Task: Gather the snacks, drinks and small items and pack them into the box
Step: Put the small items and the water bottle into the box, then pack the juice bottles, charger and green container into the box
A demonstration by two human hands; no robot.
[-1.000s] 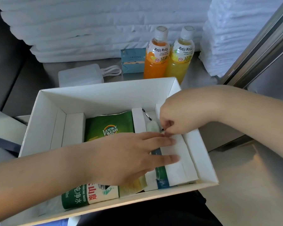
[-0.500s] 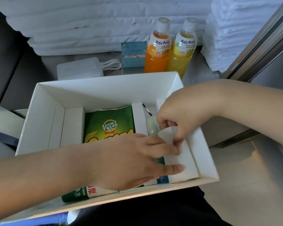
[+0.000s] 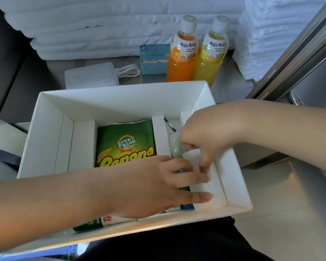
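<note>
An open white box (image 3: 120,102) sits in front of me with white cardboard dividers inside. A green banana chips bag (image 3: 125,143) lies in its middle compartment. Under my left wrist lies a water bottle with a green label (image 3: 94,223). In the right compartment lie a pale green oval item (image 3: 174,147) with a black clip and something blue (image 3: 186,206). My left hand (image 3: 158,185) rests flat over the compartments, fingers straight, touching a white cardboard flap (image 3: 201,187). My right hand (image 3: 201,140) pinches the top of that flap. Behind the box stand an orange drink bottle (image 3: 181,57) and a yellow drink bottle (image 3: 209,55).
A white case with a strap (image 3: 90,76) and a small blue carton (image 3: 154,59) lie on the grey surface behind the box. Stacked white cloths (image 3: 102,25) line the back and the right. A metal frame (image 3: 294,53) runs along the right.
My right hand has lifted the end of the white flap up from flat. My left hand slid slightly toward me, uncovering more of the chips bag.
</note>
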